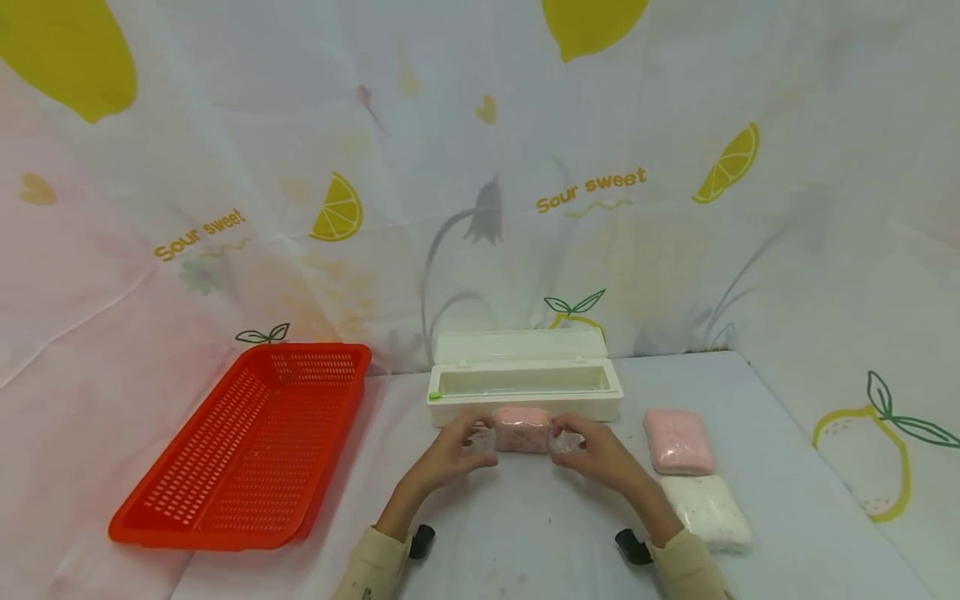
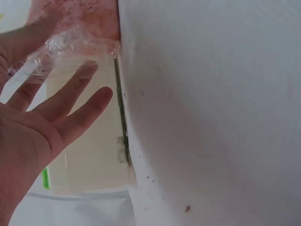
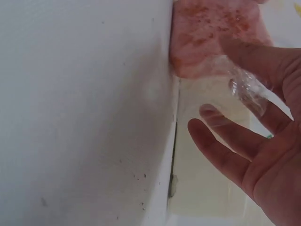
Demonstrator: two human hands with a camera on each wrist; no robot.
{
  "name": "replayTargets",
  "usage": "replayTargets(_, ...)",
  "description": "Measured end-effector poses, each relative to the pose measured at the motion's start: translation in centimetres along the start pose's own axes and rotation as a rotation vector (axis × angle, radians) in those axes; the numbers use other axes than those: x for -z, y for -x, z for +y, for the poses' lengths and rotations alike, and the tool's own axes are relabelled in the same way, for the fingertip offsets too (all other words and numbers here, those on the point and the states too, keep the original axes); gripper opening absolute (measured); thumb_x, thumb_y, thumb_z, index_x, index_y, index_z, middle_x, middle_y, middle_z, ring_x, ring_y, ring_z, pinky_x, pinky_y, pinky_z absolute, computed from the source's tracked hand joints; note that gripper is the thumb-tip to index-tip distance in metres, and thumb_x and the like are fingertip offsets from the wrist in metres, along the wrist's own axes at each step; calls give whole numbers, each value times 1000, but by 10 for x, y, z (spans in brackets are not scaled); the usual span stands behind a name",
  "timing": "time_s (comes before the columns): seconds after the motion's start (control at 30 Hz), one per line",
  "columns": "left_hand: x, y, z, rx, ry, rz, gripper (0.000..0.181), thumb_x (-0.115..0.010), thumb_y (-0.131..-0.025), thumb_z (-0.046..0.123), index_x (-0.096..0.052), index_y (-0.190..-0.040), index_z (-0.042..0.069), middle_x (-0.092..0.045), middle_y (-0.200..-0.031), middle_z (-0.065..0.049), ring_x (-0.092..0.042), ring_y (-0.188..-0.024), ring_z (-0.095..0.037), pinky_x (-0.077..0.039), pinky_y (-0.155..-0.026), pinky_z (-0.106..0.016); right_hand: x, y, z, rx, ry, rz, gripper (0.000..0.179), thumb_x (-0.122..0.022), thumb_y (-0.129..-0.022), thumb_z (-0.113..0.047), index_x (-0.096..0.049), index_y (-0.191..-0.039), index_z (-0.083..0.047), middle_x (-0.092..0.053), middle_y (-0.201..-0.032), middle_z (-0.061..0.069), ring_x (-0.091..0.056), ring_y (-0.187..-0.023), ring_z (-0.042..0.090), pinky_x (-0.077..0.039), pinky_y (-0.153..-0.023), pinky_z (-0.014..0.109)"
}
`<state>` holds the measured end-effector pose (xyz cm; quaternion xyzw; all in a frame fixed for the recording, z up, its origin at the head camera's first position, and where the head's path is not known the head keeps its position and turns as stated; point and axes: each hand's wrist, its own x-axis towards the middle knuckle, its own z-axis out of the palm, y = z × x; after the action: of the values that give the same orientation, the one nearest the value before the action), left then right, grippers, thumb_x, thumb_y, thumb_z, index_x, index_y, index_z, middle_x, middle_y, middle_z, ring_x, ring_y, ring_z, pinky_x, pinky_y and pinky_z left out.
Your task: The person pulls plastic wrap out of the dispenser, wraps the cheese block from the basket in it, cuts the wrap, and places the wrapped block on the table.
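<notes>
A pink block (image 1: 522,430) wrapped in clear cling film is between the two hands, in front of the white box. Loose film (image 2: 61,52) sticks out from its ends. My left hand (image 1: 453,450) is at the left end, with thumb and forefinger at the film and the other fingers spread. At the opposite end, my right hand (image 1: 596,452) has its thumb and forefinger at the bunched film (image 3: 247,89), its lower fingers loosely bent. Reddish speckles mark the block's near face in the right wrist view.
Behind the block stands a long white box (image 1: 525,408) with its lid raised and a green tab (image 1: 435,396). A red perforated basket (image 1: 315,492) is at the left. To the right lie a pink block (image 1: 679,442) and a white one (image 1: 707,512), touching.
</notes>
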<state>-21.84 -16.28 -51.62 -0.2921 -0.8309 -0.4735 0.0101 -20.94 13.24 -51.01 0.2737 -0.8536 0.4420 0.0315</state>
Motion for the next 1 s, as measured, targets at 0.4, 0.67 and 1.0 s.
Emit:
replayTargets(0.4, -13, -17, -8, -4, -96, 95, 30, -59, -85, -17, -63, -100, 8, -61, -99, -2, -59, -96, -20, -54, -77, -33, -18, -4, 4, 54, 268, 176, 33, -77, -74, 6, -65, -99, -11, -68, -97, 1, -66, -93, 21, -52, -81, 41)
replayTargets(0.67, -16, -23, -4, 112, 8, 124, 23, -56, -86, -15, -62, -94, 5, -60, -97, -4, -60, -94, -20, -53, -79, -34, -24, -7, -2, -100, 210, 162, 32, -77, -78, 4, -64, -100, -14, -69, -102, 2, -65, -100, 23, -52, -83, 42)
replayTargets(1.0, 5, -21, 54, 170, 212, 136, 9, -58, -92, -11, -60, -100, -8, -62, -99, -19, -63, -84, -32, -54, -73, -50, -22, 6, -19, -134, 145, 188, 30, -74, -80, 5, -63, -101, -13, -69, -96, -1, -66, -88, 15, -54, -76, 31)
